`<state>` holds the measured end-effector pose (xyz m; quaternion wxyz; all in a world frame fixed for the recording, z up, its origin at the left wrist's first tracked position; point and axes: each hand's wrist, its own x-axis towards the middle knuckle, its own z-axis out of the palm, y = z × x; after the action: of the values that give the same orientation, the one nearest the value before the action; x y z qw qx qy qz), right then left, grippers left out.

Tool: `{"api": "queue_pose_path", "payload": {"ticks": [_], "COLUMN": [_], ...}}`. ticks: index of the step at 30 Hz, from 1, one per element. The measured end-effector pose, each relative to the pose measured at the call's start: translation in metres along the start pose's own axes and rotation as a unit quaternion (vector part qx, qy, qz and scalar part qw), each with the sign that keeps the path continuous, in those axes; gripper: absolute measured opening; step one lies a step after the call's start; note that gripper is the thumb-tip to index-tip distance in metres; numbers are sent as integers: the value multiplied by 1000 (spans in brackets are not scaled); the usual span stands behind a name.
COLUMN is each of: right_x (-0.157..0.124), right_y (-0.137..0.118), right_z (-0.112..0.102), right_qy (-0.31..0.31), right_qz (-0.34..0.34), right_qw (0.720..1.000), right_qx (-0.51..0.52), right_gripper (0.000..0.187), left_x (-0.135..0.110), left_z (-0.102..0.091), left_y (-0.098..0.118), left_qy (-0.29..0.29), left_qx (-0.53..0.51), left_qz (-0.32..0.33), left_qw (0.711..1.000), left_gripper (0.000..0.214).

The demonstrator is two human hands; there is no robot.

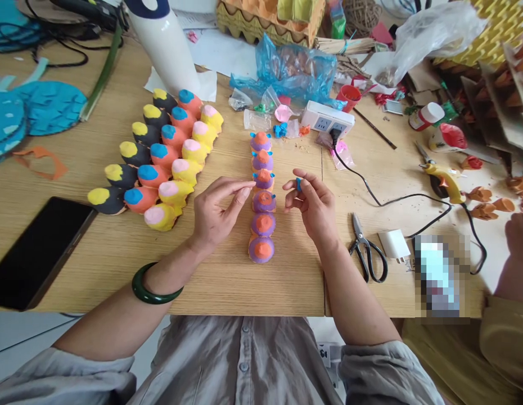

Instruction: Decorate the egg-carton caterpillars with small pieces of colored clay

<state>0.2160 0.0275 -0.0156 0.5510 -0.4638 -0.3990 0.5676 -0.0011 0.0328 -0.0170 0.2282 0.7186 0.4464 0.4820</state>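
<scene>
My left hand (221, 211) is closed in a pinch beside a strip of egg-carton cups (262, 224) covered in purple and orange modelling clay. Whether anything tiny sits between its fingertips, I cannot make out. On the other side of the strip, my right hand (314, 205) grips a small lump of blue modelling clay (298, 184) between thumb and fingers. The cups at the far end carry little blue bits on both sides of their orange tops; the near ones show only purple and orange. A dark green bangle (143, 287) circles my left wrist.
Rows of painted carton cups (160, 154) stand at left, near a black phone (42, 247). A power strip (328, 117), scissors (365, 247), white charger (393, 246) and cable lie rightward. Behind are a blue plastic bag (287, 67) and egg trays. Another person's arm (514, 264) rests far right.
</scene>
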Motion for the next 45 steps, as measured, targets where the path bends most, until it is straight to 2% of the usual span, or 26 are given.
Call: {"api": "queue_pose_path", "payload": {"ticks": [4, 11, 15, 18, 21, 24, 27, 29, 36, 40, 45], "right_x": [-4, -19, -27, -30, -30, -28, -29, -30, -27, -27, -29], "right_y": [-8, -21, -21, -19, -16, -15, -13, -11, -6, -7, -7], "right_z": [4, 14, 21, 25, 26, 24, 24, 26, 30, 30, 33], "right_qy": [-38, -121, -157, -170, -154, -122, -125, -109, -60, -67, -85], "right_qz": [6, 39, 41, 47, 24, -42, -117, -137, -43, -25, -35], "right_qw": [999, 992, 987, 984, 986, 984, 969, 965, 991, 993, 991], "right_qx": [14, 1, -15, -29, -66, -119, -176, -194, -112, -97, -98], "right_gripper": [44, 49, 53, 51, 49, 48, 37, 29, 43, 47, 46], "left_x": [-1, -5, -9, -10, -10, -10, -10, -10, -9, -9, -9], "left_z": [-2, -2, 1, 3, 3, 3, 3, 3, 1, 0, 1], "left_y": [6, 17, 18, 17, 17, 17, 17, 17, 17, 17, 17], "left_qy": [1, -32, -59, -56, -34, -11, -2, 0, 1, -5, 27], "left_qx": [-9, -58, -67, -72, -58, -33, -14, -14, -42, -19, -8], "left_qz": [6, 78, 76, 79, 74, 57, 44, 46, 33, 93, 153], "left_qw": [1000, 995, 993, 993, 995, 998, 999, 999, 999, 995, 988], "left_gripper": [23, 21, 22, 16, 14, 19, 25, 26, 16, 19, 9]}}
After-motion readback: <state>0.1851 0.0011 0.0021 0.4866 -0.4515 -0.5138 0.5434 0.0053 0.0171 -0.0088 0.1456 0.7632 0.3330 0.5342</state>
